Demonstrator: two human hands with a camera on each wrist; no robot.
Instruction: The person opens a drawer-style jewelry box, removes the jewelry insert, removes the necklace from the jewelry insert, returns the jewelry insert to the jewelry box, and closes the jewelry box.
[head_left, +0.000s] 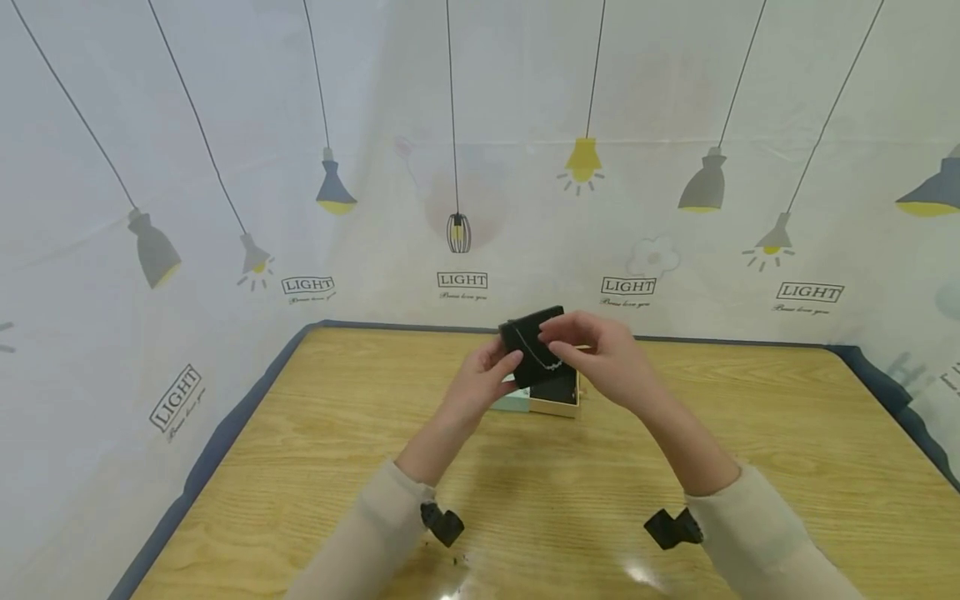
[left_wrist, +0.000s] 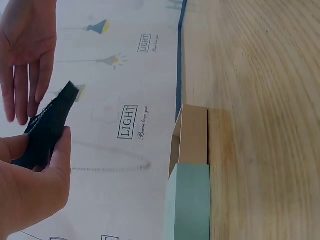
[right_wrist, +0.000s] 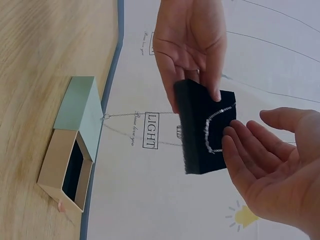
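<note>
My left hand [head_left: 476, 385] grips a black jewellery pad [right_wrist: 192, 127] by its edge, thumb on the front face, and holds it up tilted over the table. A thin silver necklace [right_wrist: 208, 131] lies in a curve across that face; a long loop of its chain hangs down behind the pad in the right wrist view. My right hand [head_left: 609, 358] is at the pad's right side, fingers loosely bent and thumb apart. Its fingertips are close to the pad's edge and the necklace; whether they touch, I cannot tell.
Behind and below the hands, a box stands on the wooden table [head_left: 337, 467], its beige drawer [right_wrist: 59, 162] pulled partly out of a mint-green sleeve [right_wrist: 82, 102]. Inside the drawer is black. A small ribbon tab [right_wrist: 61, 206] sticks out at the drawer's end. A lamp-printed curtain [head_left: 525, 100] surrounds the table.
</note>
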